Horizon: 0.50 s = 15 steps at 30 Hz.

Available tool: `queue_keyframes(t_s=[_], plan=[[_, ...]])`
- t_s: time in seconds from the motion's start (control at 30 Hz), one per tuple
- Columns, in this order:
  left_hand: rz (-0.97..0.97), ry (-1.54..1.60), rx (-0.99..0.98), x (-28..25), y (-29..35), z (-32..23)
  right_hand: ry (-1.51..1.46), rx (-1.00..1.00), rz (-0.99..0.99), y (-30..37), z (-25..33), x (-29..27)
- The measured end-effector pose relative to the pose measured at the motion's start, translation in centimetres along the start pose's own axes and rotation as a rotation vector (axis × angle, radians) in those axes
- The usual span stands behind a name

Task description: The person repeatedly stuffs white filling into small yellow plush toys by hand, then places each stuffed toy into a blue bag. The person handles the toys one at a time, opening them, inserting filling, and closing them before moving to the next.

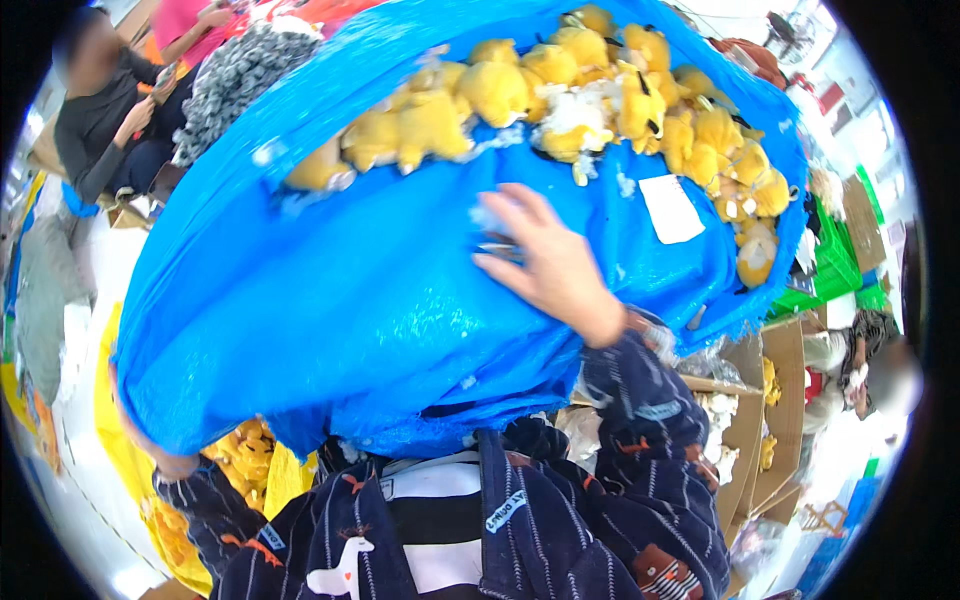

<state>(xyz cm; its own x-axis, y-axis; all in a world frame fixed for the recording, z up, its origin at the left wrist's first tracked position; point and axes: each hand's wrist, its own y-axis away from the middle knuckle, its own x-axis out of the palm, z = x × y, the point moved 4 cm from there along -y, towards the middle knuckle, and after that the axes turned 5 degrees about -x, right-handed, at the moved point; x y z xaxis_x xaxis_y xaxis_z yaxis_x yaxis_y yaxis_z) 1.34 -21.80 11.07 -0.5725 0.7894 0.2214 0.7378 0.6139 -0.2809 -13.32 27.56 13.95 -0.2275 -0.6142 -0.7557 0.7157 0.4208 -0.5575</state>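
A large blue plastic sheet [330, 290] spreads before me, with folds and bits of white fluff on it. Along its far and right side lie several yellow plush toys [495, 92], some with white stuffing showing. My right hand [545, 265] is over the middle of the sheet, its fingers blurred and bent round a small dark, metallic-looking thing I cannot make out. At the sheet's near left edge is my left hand [165, 450], its fingers hidden by the plastic. A white piece of paper [671, 209] rests on the sheet right of my right hand.
More yellow plush pieces [242, 455] lie in a yellow bag low on the left. Cardboard boxes [785, 400] and a green crate [835, 255] stand at right. A seated person [110, 135] is at far left beside a heap of grey fluffy material [245, 85].
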Motion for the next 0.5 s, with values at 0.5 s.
queue_keyframes(t_s=[0.5], plan=[[0.037, -1.266, 0.175, -0.6, -4.9, -10.3, 0.287, 0.111, -0.334, 0.0, -6.2, -5.9]])
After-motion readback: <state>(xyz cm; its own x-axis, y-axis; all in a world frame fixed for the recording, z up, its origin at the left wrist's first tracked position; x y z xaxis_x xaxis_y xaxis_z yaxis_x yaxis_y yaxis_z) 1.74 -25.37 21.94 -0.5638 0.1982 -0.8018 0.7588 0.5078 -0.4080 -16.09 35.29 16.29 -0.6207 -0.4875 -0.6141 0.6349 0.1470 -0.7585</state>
